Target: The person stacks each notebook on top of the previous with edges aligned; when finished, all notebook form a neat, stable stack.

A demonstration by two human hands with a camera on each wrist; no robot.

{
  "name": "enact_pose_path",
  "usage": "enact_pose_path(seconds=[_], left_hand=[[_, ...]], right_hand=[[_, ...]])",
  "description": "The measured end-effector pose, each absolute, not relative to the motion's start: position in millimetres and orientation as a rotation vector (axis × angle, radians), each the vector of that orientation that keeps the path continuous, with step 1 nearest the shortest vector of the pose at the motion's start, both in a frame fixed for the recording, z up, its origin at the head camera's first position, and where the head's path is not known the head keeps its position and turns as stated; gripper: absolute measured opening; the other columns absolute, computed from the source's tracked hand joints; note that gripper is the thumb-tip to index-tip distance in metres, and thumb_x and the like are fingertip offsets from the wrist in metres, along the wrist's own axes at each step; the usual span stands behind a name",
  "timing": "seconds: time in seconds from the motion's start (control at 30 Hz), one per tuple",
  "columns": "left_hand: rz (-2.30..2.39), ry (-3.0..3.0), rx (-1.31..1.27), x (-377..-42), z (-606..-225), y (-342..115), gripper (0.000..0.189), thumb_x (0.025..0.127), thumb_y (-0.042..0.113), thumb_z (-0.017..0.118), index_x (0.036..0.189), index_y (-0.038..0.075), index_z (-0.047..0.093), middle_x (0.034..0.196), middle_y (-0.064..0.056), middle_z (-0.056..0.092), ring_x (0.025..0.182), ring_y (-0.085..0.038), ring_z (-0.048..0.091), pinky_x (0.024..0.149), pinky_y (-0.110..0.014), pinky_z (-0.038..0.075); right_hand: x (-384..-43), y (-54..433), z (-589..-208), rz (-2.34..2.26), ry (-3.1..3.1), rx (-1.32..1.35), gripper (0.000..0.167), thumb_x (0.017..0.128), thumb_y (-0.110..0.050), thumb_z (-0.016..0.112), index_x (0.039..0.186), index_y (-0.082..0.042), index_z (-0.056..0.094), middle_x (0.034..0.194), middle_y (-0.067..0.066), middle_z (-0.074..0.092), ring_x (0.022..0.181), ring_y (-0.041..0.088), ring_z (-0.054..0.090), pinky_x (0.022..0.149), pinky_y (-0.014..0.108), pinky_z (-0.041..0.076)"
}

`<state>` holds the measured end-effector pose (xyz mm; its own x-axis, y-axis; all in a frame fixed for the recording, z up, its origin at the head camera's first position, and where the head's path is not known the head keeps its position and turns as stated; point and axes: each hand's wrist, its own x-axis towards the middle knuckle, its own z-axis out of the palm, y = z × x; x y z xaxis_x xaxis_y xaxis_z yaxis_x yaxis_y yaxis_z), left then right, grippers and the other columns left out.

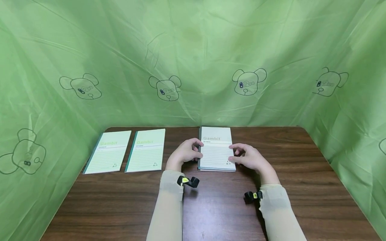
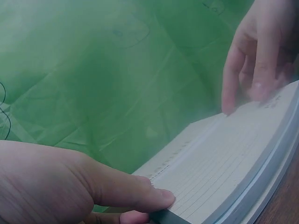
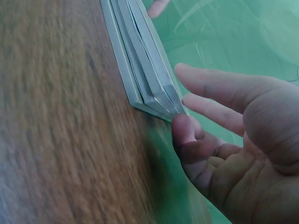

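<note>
A stack of several notebooks marked "Gambit" lies on the table between the two hands. The left hand holds it at the dark spine side; in the left wrist view its thumb lies over the cover's edge. From the opposite side, the right hand grips the long edge with bent fingers. The right wrist view shows the layered page edges and right fingertips at the near corner. How far the fingers reach under the stack is hidden.
Two more notebooks, one at far left and another beside it, lie flat and apart on the brown wooden table. A green curtain with bear-head outlines rises behind the table and along both sides.
</note>
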<state>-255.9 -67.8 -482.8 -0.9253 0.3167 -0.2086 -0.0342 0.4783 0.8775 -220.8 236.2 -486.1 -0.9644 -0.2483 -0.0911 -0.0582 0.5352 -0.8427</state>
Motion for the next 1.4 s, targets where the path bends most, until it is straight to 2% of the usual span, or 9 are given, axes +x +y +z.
enact_pose_path(seconds=[0.1,0.23,0.6,0.87,1.17,1.4], left_hand=[[1.416,2.399,0.238,-256,-481,-67,0.043,0.089,0.001,0.082,0.129,0.009,0.070,0.092,-0.008,0.061,0.070,-0.025,0.071,0.061,-0.032,0.053],[1.398,2.415,0.240,-256,-481,-67,0.043,0.089,0.001,0.082,0.129,0.008,0.070,0.094,-0.008,0.061,0.069,-0.025,0.071,0.059,-0.030,0.051],[1.341,2.468,0.282,-258,-479,-68,0.042,0.088,0.002,0.084,0.127,0.008,0.071,0.092,-0.007,0.062,0.071,-0.026,0.070,0.059,-0.030,0.051],[1.305,2.505,0.292,-257,-478,-69,0.042,0.086,0.005,0.086,0.126,0.009,0.072,0.094,-0.006,0.063,0.076,-0.019,0.058,0.065,-0.030,0.049],[1.296,2.505,0.297,-255,-475,-70,0.040,0.088,0.008,0.086,0.126,0.010,0.073,0.093,-0.007,0.063,0.075,-0.019,0.058,0.066,-0.031,0.049],[1.277,2.535,0.303,-255,-472,-67,0.037,0.089,0.003,0.083,0.125,0.007,0.074,0.097,-0.005,0.062,0.085,-0.020,0.057,0.071,-0.030,0.049]], right_hand=[[-223,238,-489,-1.385,2.580,-0.226,0.060,0.093,-0.019,0.088,0.145,-0.002,0.064,0.116,0.020,0.065,0.077,0.021,0.064,0.066,0.031,0.055],[-226,237,-494,-1.358,2.609,-0.225,0.061,0.092,-0.018,0.089,0.145,-0.004,0.063,0.117,0.018,0.067,0.083,0.020,0.063,0.070,0.030,0.052],[-225,231,-489,-1.366,2.625,-0.207,0.061,0.090,-0.016,0.090,0.144,-0.003,0.064,0.117,0.018,0.066,0.088,0.020,0.065,0.071,0.029,0.051],[-225,230,-489,-1.349,2.624,-0.190,0.061,0.091,-0.014,0.090,0.145,-0.003,0.064,0.118,0.017,0.065,0.090,0.021,0.066,0.071,0.031,0.052],[-222,229,-485,-1.358,2.618,-0.209,0.060,0.092,-0.011,0.088,0.145,0.000,0.063,0.118,0.019,0.065,0.094,0.024,0.068,0.073,0.030,0.052],[-221,231,-487,-1.341,2.627,-0.198,0.061,0.092,-0.013,0.089,0.146,-0.001,0.063,0.119,0.018,0.065,0.095,0.026,0.067,0.071,0.031,0.051]])
